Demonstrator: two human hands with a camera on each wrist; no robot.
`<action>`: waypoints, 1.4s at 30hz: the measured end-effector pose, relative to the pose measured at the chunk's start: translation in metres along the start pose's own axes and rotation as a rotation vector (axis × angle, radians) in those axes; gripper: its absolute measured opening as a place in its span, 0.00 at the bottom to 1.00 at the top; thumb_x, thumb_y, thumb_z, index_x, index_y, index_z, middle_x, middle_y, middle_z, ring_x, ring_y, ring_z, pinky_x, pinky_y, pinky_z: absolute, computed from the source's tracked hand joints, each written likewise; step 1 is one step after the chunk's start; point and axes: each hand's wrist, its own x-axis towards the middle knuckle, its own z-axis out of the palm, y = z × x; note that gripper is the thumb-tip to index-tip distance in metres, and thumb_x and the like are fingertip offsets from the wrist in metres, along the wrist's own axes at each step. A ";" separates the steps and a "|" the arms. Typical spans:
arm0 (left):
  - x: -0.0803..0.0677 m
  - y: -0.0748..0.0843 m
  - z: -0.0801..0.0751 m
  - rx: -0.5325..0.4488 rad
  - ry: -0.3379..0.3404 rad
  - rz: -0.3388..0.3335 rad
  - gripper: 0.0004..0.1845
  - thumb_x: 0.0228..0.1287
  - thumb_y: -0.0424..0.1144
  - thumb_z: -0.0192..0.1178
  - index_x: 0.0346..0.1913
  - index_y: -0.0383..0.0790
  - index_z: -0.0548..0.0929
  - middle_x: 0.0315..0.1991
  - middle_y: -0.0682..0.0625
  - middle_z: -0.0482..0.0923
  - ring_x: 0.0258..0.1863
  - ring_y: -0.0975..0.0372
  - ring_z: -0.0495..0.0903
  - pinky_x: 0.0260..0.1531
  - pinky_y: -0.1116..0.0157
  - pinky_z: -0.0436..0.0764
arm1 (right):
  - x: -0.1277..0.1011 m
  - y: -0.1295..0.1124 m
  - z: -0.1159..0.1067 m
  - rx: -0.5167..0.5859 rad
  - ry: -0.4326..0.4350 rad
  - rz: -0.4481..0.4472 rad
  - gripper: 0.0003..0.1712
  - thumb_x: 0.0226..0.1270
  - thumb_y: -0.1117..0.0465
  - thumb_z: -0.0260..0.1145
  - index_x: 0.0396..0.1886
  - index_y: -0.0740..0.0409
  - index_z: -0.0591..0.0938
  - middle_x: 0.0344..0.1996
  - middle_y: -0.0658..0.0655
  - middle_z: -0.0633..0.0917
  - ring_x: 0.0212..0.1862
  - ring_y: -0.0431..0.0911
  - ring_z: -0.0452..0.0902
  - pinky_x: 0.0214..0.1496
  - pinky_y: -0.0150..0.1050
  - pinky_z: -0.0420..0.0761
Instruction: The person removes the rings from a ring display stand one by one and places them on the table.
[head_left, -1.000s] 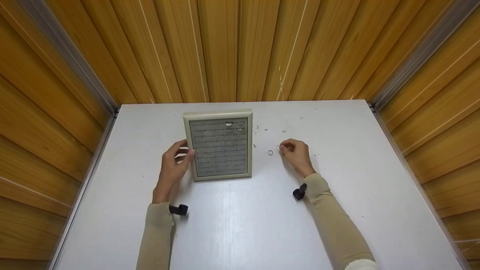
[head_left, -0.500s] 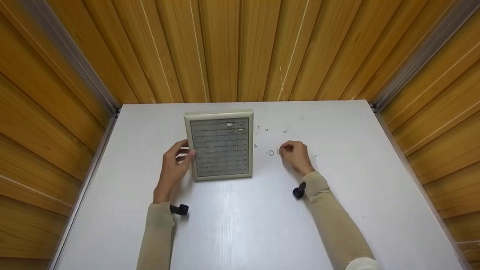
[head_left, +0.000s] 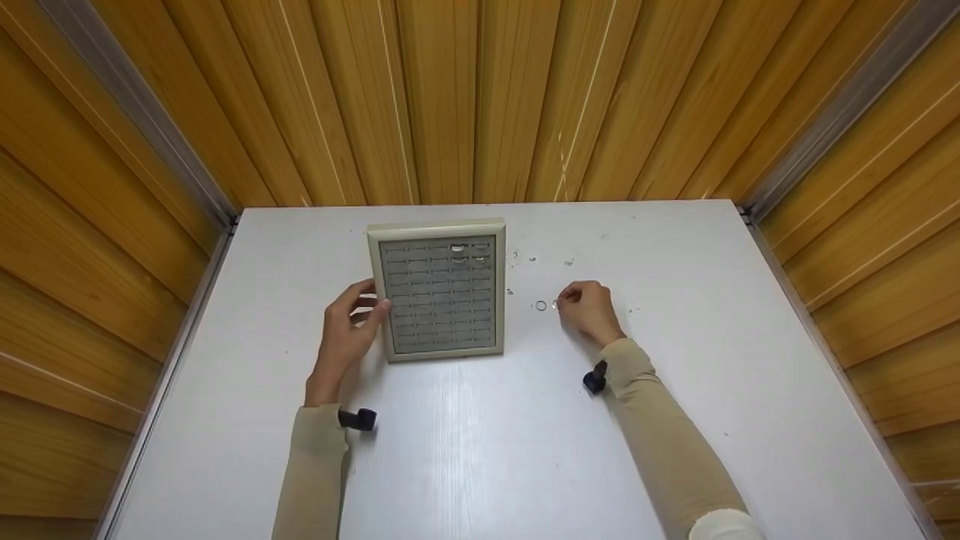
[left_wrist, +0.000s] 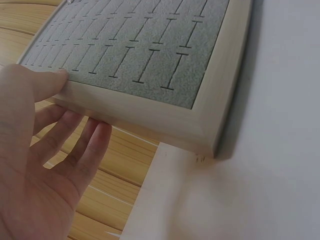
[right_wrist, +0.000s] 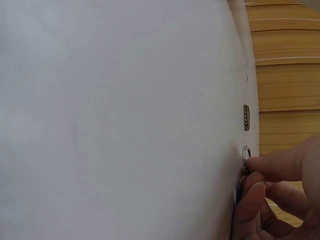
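Right hand (head_left: 592, 309) pinches small ring (right_wrist: 245, 156) on white surface (head_left: 480, 435), beside second ring (head_left: 541, 305). Left hand (head_left: 346, 330) grips ring tray (head_left: 442, 294) edge. Ring likely light, stiff, slippery; pinch by rim.

Matt grey felt tray (head_left: 439, 296) in smooth pale frame; glossy white table (head_left: 487, 435).

We count one ring tray (head_left: 439, 292) with four rings (head_left: 468, 253) in its slots, two loose rings (head_left: 541, 305) near it, and two hands (head_left: 345, 330).
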 end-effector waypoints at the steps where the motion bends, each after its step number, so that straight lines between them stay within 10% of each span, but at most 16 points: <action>1: 0.000 -0.001 0.000 -0.002 -0.001 0.003 0.22 0.77 0.36 0.67 0.69 0.40 0.81 0.60 0.42 0.83 0.55 0.51 0.86 0.56 0.53 0.88 | 0.000 0.000 0.000 -0.004 -0.001 0.000 0.07 0.71 0.65 0.67 0.37 0.61 0.90 0.36 0.59 0.90 0.40 0.51 0.82 0.44 0.41 0.80; 28: 0.003 -0.001 -0.001 -0.009 -0.018 0.017 0.22 0.77 0.39 0.67 0.70 0.44 0.81 0.60 0.45 0.83 0.55 0.54 0.86 0.57 0.54 0.88 | -0.002 -0.009 -0.010 0.025 0.002 -0.054 0.07 0.72 0.66 0.67 0.42 0.63 0.90 0.38 0.60 0.89 0.41 0.51 0.83 0.43 0.39 0.81; 42: -0.004 0.013 -0.003 0.005 -0.012 0.030 0.22 0.78 0.38 0.66 0.70 0.40 0.80 0.59 0.43 0.84 0.54 0.52 0.86 0.53 0.67 0.88 | -0.013 -0.055 -0.024 0.081 0.106 -0.247 0.07 0.73 0.67 0.70 0.44 0.66 0.91 0.38 0.62 0.91 0.39 0.55 0.87 0.39 0.37 0.83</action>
